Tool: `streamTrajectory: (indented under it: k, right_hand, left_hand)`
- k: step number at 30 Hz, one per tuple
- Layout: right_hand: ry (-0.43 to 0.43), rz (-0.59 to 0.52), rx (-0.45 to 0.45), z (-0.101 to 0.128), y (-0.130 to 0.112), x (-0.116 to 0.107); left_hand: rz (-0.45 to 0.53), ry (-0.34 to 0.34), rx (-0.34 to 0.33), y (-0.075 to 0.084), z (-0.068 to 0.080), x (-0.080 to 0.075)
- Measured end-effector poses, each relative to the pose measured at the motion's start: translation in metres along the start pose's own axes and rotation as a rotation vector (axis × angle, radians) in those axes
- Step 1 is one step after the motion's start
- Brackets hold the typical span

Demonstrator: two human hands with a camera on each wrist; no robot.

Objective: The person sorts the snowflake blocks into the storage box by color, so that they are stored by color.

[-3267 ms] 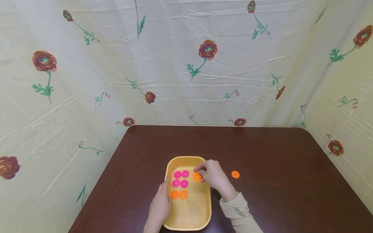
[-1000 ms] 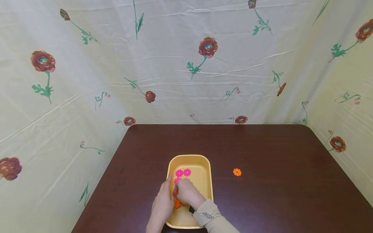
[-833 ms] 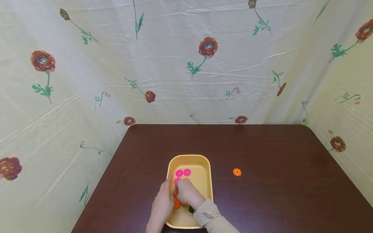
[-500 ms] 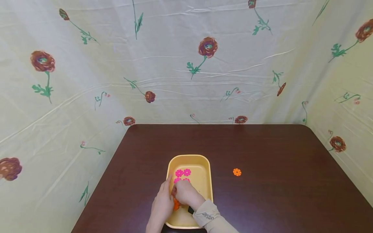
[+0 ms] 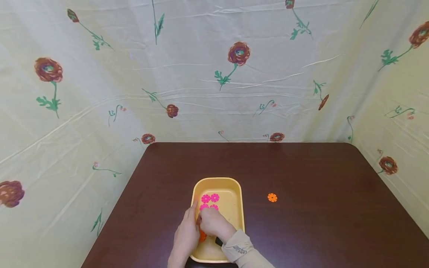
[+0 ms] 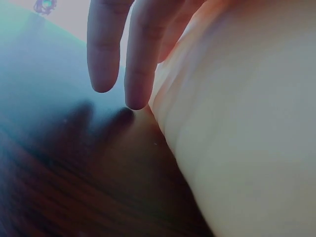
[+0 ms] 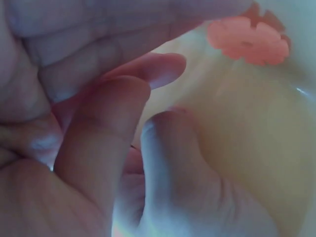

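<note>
A yellow tray lies on the dark brown table. Several pink flower discs lie in its far left part. My right hand is inside the tray, fingers curled, over the orange discs, which mostly stay hidden. In the right wrist view, the tip of one finger reaches towards a pale orange disc on the tray floor. My left hand rests along the tray's left rim. Its straight fingers hang beside the tray's outer wall.
A single orange flower disc lies on the table to the right of the tray. Cream cloth with printed red flowers closes in the table at the back and on both sides.
Since the oldest frame my right hand has carried an orange disc from the tray's far right to its near left. Over the last second both hands stay almost still.
</note>
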State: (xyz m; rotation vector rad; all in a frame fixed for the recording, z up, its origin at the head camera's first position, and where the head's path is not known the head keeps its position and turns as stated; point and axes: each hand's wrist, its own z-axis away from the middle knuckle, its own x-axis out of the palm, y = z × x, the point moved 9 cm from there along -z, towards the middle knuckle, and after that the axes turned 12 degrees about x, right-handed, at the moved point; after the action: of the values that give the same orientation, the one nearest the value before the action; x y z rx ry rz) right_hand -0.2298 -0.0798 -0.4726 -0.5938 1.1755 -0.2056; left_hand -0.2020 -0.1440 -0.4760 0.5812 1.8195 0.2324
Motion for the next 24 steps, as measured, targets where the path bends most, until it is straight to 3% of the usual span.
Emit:
streamTrajectory:
  k: [9,16,24]
  right_hand:
    - [0.02,0.014,-0.02,0.002,-0.001,-0.008]
    - [0.065,-0.098,-0.031,0.001,0.007,-0.029]
    - [0.257,-0.213,-0.047,0.01,0.028,-0.082]
  left_hand:
    - [-0.025,0.007,-0.003,0.0,-0.001,0.001]
    - [-0.001,-0.017,-0.013,0.0,-0.002,0.005]
    - [-0.015,-0.018,-0.005,0.003,-0.002,0.003]
